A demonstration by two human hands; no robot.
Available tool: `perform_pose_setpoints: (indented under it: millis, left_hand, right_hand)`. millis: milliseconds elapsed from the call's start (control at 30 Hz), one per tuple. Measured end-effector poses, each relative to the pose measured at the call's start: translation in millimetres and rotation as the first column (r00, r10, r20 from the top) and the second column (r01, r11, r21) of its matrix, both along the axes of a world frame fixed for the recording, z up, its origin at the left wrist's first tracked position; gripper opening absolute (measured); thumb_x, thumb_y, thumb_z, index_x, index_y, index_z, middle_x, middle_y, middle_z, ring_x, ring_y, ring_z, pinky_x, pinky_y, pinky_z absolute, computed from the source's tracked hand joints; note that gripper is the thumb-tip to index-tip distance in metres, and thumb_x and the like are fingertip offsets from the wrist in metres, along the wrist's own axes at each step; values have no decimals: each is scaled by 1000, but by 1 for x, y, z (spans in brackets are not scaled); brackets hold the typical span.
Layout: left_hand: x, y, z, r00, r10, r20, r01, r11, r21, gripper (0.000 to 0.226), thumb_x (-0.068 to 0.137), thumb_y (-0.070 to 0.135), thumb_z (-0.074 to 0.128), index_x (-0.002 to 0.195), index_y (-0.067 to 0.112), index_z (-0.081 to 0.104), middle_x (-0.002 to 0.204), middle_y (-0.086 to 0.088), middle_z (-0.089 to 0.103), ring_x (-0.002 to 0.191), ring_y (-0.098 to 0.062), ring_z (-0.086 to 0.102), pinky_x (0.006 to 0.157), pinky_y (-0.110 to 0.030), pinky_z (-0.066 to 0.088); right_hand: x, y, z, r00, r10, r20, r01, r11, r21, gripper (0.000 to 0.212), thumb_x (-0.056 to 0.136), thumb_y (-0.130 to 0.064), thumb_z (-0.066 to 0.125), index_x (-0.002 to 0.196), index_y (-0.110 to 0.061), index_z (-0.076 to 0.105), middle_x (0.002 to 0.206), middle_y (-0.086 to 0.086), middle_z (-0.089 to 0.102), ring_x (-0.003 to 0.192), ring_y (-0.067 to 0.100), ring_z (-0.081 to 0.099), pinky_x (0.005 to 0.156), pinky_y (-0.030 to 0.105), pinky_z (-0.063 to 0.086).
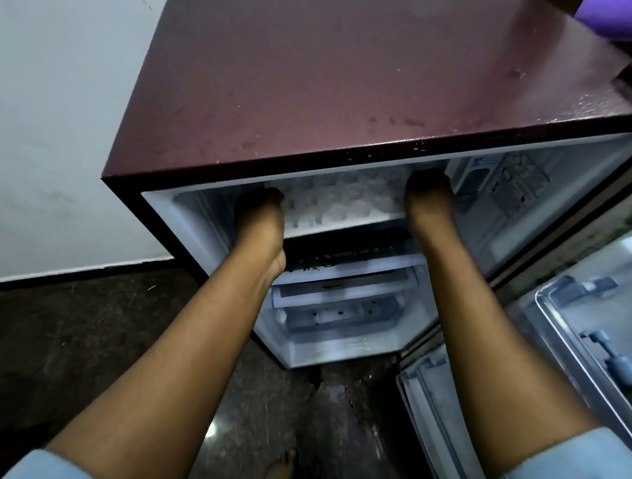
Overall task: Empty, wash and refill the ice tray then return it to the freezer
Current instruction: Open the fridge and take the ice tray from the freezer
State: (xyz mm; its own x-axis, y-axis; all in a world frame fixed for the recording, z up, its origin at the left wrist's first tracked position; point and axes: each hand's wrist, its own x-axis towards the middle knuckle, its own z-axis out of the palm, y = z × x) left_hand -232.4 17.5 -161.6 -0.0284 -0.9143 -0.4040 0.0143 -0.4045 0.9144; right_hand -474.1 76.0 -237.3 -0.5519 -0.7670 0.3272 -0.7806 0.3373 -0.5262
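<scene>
A white ice tray (342,204) full of cloudy ice cubes lies across the open freezer compartment (180,225) at the top of a maroon fridge. My left hand (259,215) grips the tray's left end and my right hand (428,199) grips its right end. Both sets of fingers curl over the tray's ends and are partly hidden under the fridge's top edge. The tray's front rim shows between my wrists, level.
The fridge's maroon top (334,71) juts out just above my hands. The open fridge door (572,334) with bottles in its rack stands at the right. A purple object (618,9) lies on the top's far right. Lower shelves (343,293) and dark floor (91,345) lie below.
</scene>
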Motion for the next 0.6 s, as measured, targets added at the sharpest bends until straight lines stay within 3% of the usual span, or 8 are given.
perform_pose_setpoints:
  millis: [33, 100, 133, 167, 233, 300, 433, 600]
  left_hand:
    - [2, 4, 4, 1000, 1, 8, -1, 1000, -3, 13, 80, 19, 60, 93, 15, 61, 91, -9, 55, 86, -26, 56, 75, -42, 50]
    - [7, 15, 6, 999, -47, 3, 47, 999, 26, 26, 74, 24, 62, 97, 12, 66, 91, -8, 58, 87, -27, 59, 75, -42, 49]
    - [11, 19, 3, 998, -61, 7, 60, 998, 30, 29, 73, 26, 62, 98, 11, 68, 91, -8, 60, 88, -29, 62, 75, -43, 52]
    - [13, 24, 3, 997, -71, 14, 70, 997, 35, 26, 75, 25, 63, 97, 12, 69, 91, -8, 62, 90, -31, 66, 77, -44, 55]
    - [19, 36, 9, 996, -79, 33, 78, 996, 51, 18, 81, 24, 64, 95, 15, 71, 94, -7, 72, 97, -37, 73, 85, -49, 61]
    - [27, 49, 17, 997, -63, 33, 60, 994, 90, 21, 86, 23, 66, 103, 14, 74, 103, -9, 78, 97, -36, 75, 87, -51, 62]
    - [47, 69, 18, 996, -68, 57, 61, 990, 127, 29, 85, 29, 68, 109, 13, 71, 112, -16, 76, 101, -37, 74, 92, -53, 61]
    - [75, 91, 26, 995, -88, 51, 79, 985, 151, 51, 73, 36, 71, 119, 15, 66, 119, -15, 74, 111, -37, 71, 100, -60, 56]
  right_hand:
    - [1, 2, 10, 973, -76, 218, 72, 997, 28, 23, 78, 20, 44, 72, 15, 66, 72, 32, 65, 63, 43, 68, 57, 35, 55]
    - [18, 21, 36, 929, -70, 364, 104, 992, -74, 24, 69, 25, 53, 62, 3, 62, 61, 20, 61, 54, 33, 64, 52, 27, 48]
    - [28, 31, 42, 901, -21, 433, 95, 984, -150, 35, 74, 24, 51, 58, -7, 55, 58, 11, 54, 49, 23, 56, 49, 26, 42]
    - [38, 38, 48, 900, -82, 428, 177, 967, -186, 43, 86, 18, 47, 59, -16, 47, 58, 5, 46, 50, 16, 46, 50, 30, 35]
    - [51, 54, 55, 806, -185, 562, 275, 958, -79, 33, 96, 2, 41, 68, -15, 39, 65, 4, 37, 56, 14, 32, 56, 33, 25]
    - [63, 72, 63, 729, -211, 652, 302, 953, -29, 17, 97, -10, 42, 82, -14, 49, 73, 5, 44, 64, 16, 38, 61, 34, 29]
    - [85, 100, 74, 632, -179, 754, 288, 958, -14, 15, 101, -25, 55, 94, -12, 54, 81, -2, 53, 74, 17, 52, 66, 34, 39]
    - [109, 137, 77, 601, -189, 776, 315, 949, -13, 24, 103, -32, 60, 89, -15, 51, 76, -2, 48, 67, 14, 46, 66, 34, 39]
